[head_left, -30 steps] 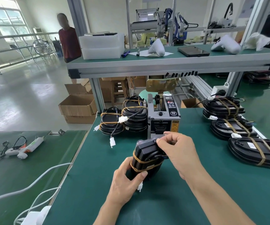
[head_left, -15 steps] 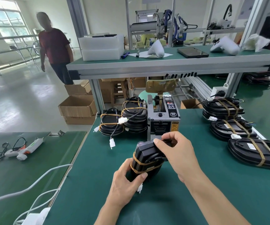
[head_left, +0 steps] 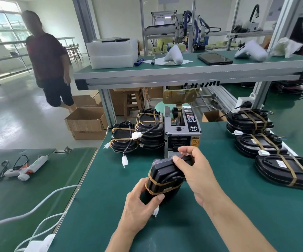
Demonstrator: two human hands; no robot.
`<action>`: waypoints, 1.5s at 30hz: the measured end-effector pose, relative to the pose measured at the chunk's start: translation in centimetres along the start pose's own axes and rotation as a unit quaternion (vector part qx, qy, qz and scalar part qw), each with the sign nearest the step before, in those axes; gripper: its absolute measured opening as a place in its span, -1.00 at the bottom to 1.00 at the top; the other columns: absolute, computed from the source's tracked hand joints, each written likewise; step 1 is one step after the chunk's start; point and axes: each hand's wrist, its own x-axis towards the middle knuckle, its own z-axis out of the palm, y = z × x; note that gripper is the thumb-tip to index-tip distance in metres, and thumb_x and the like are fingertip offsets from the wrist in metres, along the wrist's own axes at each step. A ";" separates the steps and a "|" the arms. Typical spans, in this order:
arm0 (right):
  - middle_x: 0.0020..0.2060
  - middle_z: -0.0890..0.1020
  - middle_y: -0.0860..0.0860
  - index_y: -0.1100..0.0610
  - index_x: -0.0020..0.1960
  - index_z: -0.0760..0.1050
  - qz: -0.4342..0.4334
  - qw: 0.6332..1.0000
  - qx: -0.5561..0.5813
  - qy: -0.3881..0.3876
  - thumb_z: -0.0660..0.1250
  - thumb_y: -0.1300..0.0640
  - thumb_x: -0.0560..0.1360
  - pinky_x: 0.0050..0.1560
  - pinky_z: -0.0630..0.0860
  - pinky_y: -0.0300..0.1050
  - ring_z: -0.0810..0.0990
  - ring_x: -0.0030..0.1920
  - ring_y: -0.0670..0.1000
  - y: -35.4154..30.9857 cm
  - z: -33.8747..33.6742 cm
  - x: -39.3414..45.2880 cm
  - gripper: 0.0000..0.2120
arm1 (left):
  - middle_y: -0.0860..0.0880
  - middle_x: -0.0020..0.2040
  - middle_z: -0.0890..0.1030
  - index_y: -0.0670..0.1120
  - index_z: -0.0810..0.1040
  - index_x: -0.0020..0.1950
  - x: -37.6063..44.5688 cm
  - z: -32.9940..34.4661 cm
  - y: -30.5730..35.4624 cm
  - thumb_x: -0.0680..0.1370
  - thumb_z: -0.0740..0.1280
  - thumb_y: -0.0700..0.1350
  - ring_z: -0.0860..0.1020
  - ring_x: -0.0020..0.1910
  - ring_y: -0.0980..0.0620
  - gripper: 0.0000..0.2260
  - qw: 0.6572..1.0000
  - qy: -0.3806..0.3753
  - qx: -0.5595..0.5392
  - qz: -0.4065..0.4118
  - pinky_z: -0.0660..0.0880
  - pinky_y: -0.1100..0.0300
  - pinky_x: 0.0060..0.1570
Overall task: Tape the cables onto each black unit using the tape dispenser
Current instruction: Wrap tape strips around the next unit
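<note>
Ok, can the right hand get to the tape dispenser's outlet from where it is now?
Probably yes. The right hand grips the top of the black unit just in front of the tape dispenser, and nothing lies between its fingers and the outlet.

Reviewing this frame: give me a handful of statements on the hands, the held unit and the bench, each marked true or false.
1. The left hand grips the lower end of the held black unit. True.
2. The right hand rests flat on the table. False: its fingers curl over the unit's top end.
3. The held unit has no tape on it. False: tan tape bands wrap it.
4. The tape dispenser stands just behind the held unit. True.
5. Taped black units lie to the dispenser's right only. False: a stack stands at its left too.
</note>
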 end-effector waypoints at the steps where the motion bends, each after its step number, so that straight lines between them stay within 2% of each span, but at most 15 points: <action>1: 0.15 0.58 0.04 -0.12 0.12 0.56 0.000 1.000 0.003 -0.002 0.45 0.15 0.58 0.17 0.60 -0.04 0.60 0.14 0.02 0.0 0.0 0.0 -0.79 | 0.02 -0.07 0.71 0.12 0.61 0.20 0.0 0.0 0.0 0.56 0.51 0.19 0.64 -0.03 0.01 -0.71 1.000 -0.002 0.000 0.000 0.49 0.35 0.02; 7: 0.15 0.54 0.00 -0.16 0.10 0.54 -0.013 1.000 -0.022 0.003 0.35 0.15 0.63 -0.10 0.49 -0.36 0.58 0.08 -0.09 0.4 0.5 0.1 -0.80 | 0.03 -0.06 0.72 0.11 0.61 0.21 0.0 0.0 0.0 0.56 0.50 0.20 0.65 -0.02 0.03 -0.70 1.000 -0.004 0.003 -0.005 0.49 0.36 0.03; 10: 0.13 0.53 -0.07 -0.19 0.07 0.54 -0.036 0.998 -0.045 0.030 0.28 0.13 0.66 -0.12 0.46 -0.39 0.56 0.00 -0.20 1.1 0.7 0.2 -0.80 | 0.00 -0.01 0.73 0.08 0.62 0.22 0.0 0.1 -0.2 0.56 0.51 0.18 0.66 0.01 -0.01 -0.69 1.000 -0.009 -0.009 -0.013 0.54 0.28 0.06; 13: 0.12 0.57 -0.13 -0.25 0.16 0.53 -0.046 0.998 -0.045 0.029 0.26 0.04 0.68 -0.01 0.46 -0.36 0.57 0.06 -0.23 1.5 0.6 0.3 -0.81 | 0.00 -0.04 0.72 0.05 0.62 0.25 0.0 0.1 -0.5 0.55 0.51 0.20 0.66 -0.03 -0.02 -0.64 0.999 -0.010 -0.014 -0.028 0.56 0.18 0.05; 17: 0.21 0.65 -0.27 -0.24 0.48 0.42 0.001 0.998 0.059 -0.018 0.23 -0.14 0.66 0.43 0.42 -0.03 0.54 0.33 -0.19 2.1 -0.9 1.1 -0.61 | 0.03 -0.21 0.67 0.08 0.60 0.18 0.0 0.0 -0.8 0.55 0.48 0.25 0.61 -0.16 0.01 -0.67 0.999 -0.001 -0.016 -0.048 0.53 0.19 -0.05; 20: 0.33 0.61 -0.27 -0.31 0.40 0.51 0.029 0.997 0.050 -0.055 0.18 -0.22 0.65 0.50 0.37 0.09 0.51 0.40 -0.18 3.4 -1.5 1.1 -0.65 | 0.03 -0.27 0.64 0.17 0.58 0.12 0.0 -0.1 -0.9 0.56 0.42 0.28 0.58 -0.19 -0.02 -0.74 0.998 0.003 -0.010 -0.069 0.52 0.15 -0.06; 22: 0.24 0.64 -0.35 -0.47 0.24 0.55 0.056 0.995 0.033 -0.072 0.09 -0.17 0.73 0.42 0.44 -0.01 0.59 0.27 -0.26 5.0 -1.3 0.2 -0.70 | 0.01 -0.30 0.61 0.16 0.57 0.06 0.0 -0.3 -1.0 0.55 0.39 0.29 0.58 -0.18 -0.11 -0.75 0.997 0.013 -0.012 -0.079 0.52 0.11 -0.07; 24: 0.25 0.63 -0.35 -0.42 0.28 0.54 0.067 0.994 -0.027 -0.083 0.08 -0.20 0.71 0.41 0.45 -0.06 0.60 0.23 -0.31 7.4 -1.4 -1.3 -0.69 | -0.01 -0.30 0.60 0.16 0.57 0.01 0.0 -0.5 -0.7 0.54 0.38 0.29 0.58 -0.20 -0.11 -0.76 0.996 0.024 -0.021 -0.086 0.52 0.12 -0.08; 27: 0.23 0.63 -0.36 -0.23 0.36 0.54 -0.003 0.984 -0.153 -0.092 0.19 -0.28 0.63 0.36 0.47 -0.14 0.56 0.28 -0.31 10.0 -1.6 -3.3 -0.63 | -0.02 -0.16 0.68 0.10 0.61 0.04 0.1 -0.6 -0.1 0.54 0.36 0.26 0.61 -0.14 -0.01 -0.73 0.993 0.057 -0.059 -0.089 0.55 0.16 -0.04; 30: 0.11 0.69 -0.34 -0.21 0.25 0.59 0.000 0.986 -0.148 -0.072 0.31 -0.22 0.59 0.27 0.50 -0.22 0.61 0.19 -0.31 10.0 -1.5 -3.4 -0.73 | 0.04 0.01 0.76 0.08 0.67 0.10 0.0 -0.7 0.0 0.52 0.34 0.29 0.68 -0.01 0.14 -0.65 0.980 0.132 -0.104 -0.105 0.56 0.33 0.01; 33: 0.04 0.70 -0.31 -0.19 0.18 0.62 -0.005 0.988 -0.143 -0.064 0.36 -0.12 0.61 0.17 0.49 -0.36 0.63 0.12 -0.29 9.9 -1.5 -3.1 -0.83 | 0.12 -0.03 0.75 0.18 0.70 0.04 0.0 -1.4 0.5 0.50 0.31 0.33 0.65 -0.07 0.25 -0.68 0.957 0.233 -0.127 -0.113 0.54 0.42 -0.07; 36: 0.04 0.69 -0.35 -0.19 0.17 0.63 -0.012 0.985 -0.154 -0.074 0.38 -0.08 0.61 0.08 0.45 -0.46 0.63 0.12 -0.28 10.1 -1.5 -3.2 -0.85 | 0.11 0.09 0.76 0.13 0.74 0.14 1.1 -3.4 1.4 0.59 0.33 0.21 0.68 0.07 0.20 -0.72 0.922 0.304 -0.218 -0.100 0.60 0.33 0.07; 39: 0.05 0.69 -0.33 -0.19 0.17 0.62 -0.008 0.986 -0.146 -0.078 0.39 -0.05 0.61 0.10 0.46 -0.39 0.63 0.13 -0.27 10.3 -1.5 -3.2 -0.85 | -0.06 0.31 0.72 -0.08 0.65 0.41 3.8 -7.3 2.1 0.73 0.29 0.10 0.67 0.29 -0.03 -0.63 0.904 0.318 -0.264 -0.103 0.58 0.00 0.28; 42: 0.05 0.70 -0.30 -0.18 0.17 0.62 -0.006 0.987 -0.137 -0.079 0.40 -0.02 0.61 0.16 0.48 -0.30 0.63 0.15 -0.25 10.5 -1.5 -3.1 -0.85 | -0.06 0.11 0.77 -0.07 0.71 0.24 7.7 -11.2 3.1 0.72 0.28 0.17 0.73 -0.12 0.00 -0.63 0.917 0.287 -0.214 -0.175 0.61 0.13 -0.28; 45: 0.04 0.70 -0.29 -0.19 0.14 0.62 -0.002 0.988 -0.133 -0.074 0.42 0.00 0.60 0.16 0.49 -0.31 0.64 0.13 -0.25 10.7 -1.5 -3.1 -0.85 | -0.05 -0.11 0.77 -0.02 0.70 0.08 11.6 -13.6 3.2 0.68 0.33 0.22 0.63 -0.28 -0.02 -0.67 0.920 0.244 -0.171 -0.253 0.48 0.18 -0.37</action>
